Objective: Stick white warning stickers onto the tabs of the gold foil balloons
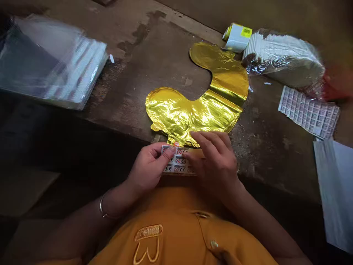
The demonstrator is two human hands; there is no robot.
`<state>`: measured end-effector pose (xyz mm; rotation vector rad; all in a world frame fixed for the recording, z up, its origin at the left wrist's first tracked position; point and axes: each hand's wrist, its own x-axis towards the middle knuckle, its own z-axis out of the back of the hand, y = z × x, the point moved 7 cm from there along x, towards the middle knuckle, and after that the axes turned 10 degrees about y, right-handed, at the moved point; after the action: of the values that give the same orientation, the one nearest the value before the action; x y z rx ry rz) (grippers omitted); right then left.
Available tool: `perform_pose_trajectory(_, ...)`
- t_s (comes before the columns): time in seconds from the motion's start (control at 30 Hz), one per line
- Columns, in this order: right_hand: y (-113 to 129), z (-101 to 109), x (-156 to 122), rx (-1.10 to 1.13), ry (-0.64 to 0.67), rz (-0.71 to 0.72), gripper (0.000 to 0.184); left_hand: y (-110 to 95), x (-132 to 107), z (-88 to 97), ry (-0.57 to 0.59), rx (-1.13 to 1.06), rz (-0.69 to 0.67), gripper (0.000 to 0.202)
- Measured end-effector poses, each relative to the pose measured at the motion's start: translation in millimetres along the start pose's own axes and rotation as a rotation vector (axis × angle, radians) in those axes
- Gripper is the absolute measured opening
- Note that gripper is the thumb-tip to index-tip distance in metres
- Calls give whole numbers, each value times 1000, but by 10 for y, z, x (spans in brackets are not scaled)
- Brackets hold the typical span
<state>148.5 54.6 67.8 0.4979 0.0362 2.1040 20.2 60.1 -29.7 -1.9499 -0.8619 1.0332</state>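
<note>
Close to my body, my left hand (pixel 150 163) pinches the left end of a small sheet of stickers (pixel 180 169), its thumb flat on top. Rows of "CE" marks and red warning circles are printed on the sheet. My right hand (pixel 216 158) is at the sheet's right end, fingers bent, thumb tip on the stickers; whether a single sticker is between its fingers I cannot tell. Just beyond both hands a flat, shiny gold foil balloon (pixel 179 110), curved like a hook, lies on the table. Its tabbed near edge reaches the sheet.
Clear plastic sleeves (pixel 68 70) are stacked at the table's left. Back right are a label roll (pixel 238 36) and a plastic-wrapped bundle of white pieces (pixel 281 55). A printed label sheet (pixel 309 110) lies nearer, above a stack of white paper (pixel 335 191). The table's front edge runs past my hands.
</note>
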Motion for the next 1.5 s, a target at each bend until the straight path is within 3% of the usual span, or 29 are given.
perform_pose_trajectory(0.1, -20, -44, -20, 37, 42, -39, 16, -12, -15, -11, 2, 2, -12, 29)
perform_pose_trajectory(0.17, -3, -37, -47, 15, 15, -30, 13, -27, -15, -23, 8, 8, -25, 28)
perform_pose_trajectory(0.4, 143, -23, -142, -46, -72, 145, 19, -52, 3, -24, -9, 14, -51, 29)
perform_pose_trajectory(0.53, 62, 0, -107, 60, -92, 36, 22, -69, 3, -26, -10, 11, -61, 32)
perform_pose_trajectory(0.63, -16, -62, -67, 93, 1, -67, 26, -67, -3, -30, -8, 15, -69, 30)
perform_pose_trajectory(0.77, 26, -48, -86, -3, -47, -37, 23, -43, -3, -25, -10, 4, -90, 26)
perform_pose_trajectory(0.93, 94, -46, -134, -91, -112, 8, 35, -55, 10, -22, -18, -4, -95, 29)
perform_pose_trajectory(1.27, 119, -94, -180, 15, -99, 103, 27, -55, -4, -27, -20, -36, -89, 30)
perform_pose_trajectory(1.5, 39, -78, -130, -36, -81, -30, 32, -61, -1, -34, -33, -20, -82, 32)
